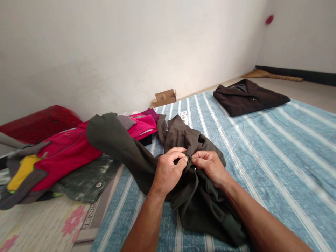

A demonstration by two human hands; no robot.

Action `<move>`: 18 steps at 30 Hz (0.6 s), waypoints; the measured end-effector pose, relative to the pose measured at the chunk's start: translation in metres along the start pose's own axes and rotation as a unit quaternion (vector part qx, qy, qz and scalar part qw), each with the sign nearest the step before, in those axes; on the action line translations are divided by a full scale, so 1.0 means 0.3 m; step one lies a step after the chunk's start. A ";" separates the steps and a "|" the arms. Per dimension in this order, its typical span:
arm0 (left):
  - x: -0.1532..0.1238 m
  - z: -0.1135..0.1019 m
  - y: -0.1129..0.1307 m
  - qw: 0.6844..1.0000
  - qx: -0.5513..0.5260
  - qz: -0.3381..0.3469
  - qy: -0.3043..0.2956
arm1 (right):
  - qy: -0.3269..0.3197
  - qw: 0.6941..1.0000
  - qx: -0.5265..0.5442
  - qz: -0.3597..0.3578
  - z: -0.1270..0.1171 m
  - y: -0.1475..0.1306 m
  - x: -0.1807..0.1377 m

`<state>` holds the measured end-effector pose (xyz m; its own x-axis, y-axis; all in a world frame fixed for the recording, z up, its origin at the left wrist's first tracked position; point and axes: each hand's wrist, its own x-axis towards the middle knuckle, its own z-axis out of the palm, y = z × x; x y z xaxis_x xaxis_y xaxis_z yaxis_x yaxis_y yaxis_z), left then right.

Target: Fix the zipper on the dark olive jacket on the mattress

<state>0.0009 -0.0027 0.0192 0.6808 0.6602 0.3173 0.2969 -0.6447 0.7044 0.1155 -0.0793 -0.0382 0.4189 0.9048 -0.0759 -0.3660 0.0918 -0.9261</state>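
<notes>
A dark olive jacket (207,203) lies crumpled on the blue striped sheet (262,154), with one sleeve stretched to the left over other clothes. My left hand (169,169) is closed in a pinch on the jacket's fabric near its middle. Close beside it, my right hand (210,166) pinches the same bunched part, thumb against forefinger. The hands nearly meet there. A small shiny piece, perhaps part of a zip, shows just below the fingertips. Exactly what lies between the fingertips is too small to make out.
Left of the jacket is a heap with a pink and grey jacket (68,154) and dark green denim (84,178). A folded dark brown garment (252,98) rests at the back right. An open cardboard box (165,98) stands by the wall, and a broom (270,74) lies beyond.
</notes>
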 end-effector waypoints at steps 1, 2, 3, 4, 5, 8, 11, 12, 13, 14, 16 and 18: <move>-0.003 0.002 0.001 1.000 0.006 0.008 0.006 | -0.001 1.000 0.000 -0.002 -0.001 0.000 0.000; -0.007 0.004 0.001 1.000 0.011 0.016 0.012 | -0.001 1.000 0.000 -0.003 -0.001 0.001 0.000; -0.011 0.005 0.001 0.999 0.014 0.024 0.017 | -0.001 1.000 0.000 -0.004 -0.002 0.001 0.000; -0.014 0.006 0.000 0.999 0.016 0.032 0.020 | 0.000 1.000 0.000 -0.005 -0.002 0.000 0.000; -0.017 0.007 -0.001 0.999 0.016 0.039 0.022 | 0.001 1.000 0.000 -0.006 -0.002 -0.001 0.000; -0.019 0.005 -0.008 0.998 0.012 0.058 0.013 | 0.002 1.000 -0.001 -0.006 0.000 -0.005 -0.002; -0.015 0.005 -0.019 0.997 0.008 0.074 0.005 | -0.003 1.000 -0.001 -0.004 0.001 -0.009 -0.002; -0.014 0.006 -0.022 0.997 0.007 0.078 0.004 | -0.004 1.000 -0.001 -0.005 0.000 -0.010 -0.002; -0.012 0.007 -0.025 0.997 0.006 0.082 0.003 | -0.006 1.000 -0.002 -0.007 -0.001 -0.010 -0.001; -0.009 0.009 -0.026 0.996 0.005 0.083 0.003 | -0.007 1.000 -0.003 -0.010 -0.002 -0.009 0.000; -0.005 0.012 -0.026 0.997 0.005 0.081 -0.002 | -0.008 1.000 -0.008 -0.016 -0.004 -0.005 0.001; 0.000 0.014 -0.023 0.998 0.009 0.070 -0.009 | -0.010 1.000 -0.017 -0.024 -0.006 0.001 0.001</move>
<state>0.0016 0.0003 0.0118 0.7278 0.5571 0.3999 0.2102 -0.7363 0.6431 0.1170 -0.0797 -0.0392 0.4182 0.9080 -0.0238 -0.3164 0.1211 -0.9409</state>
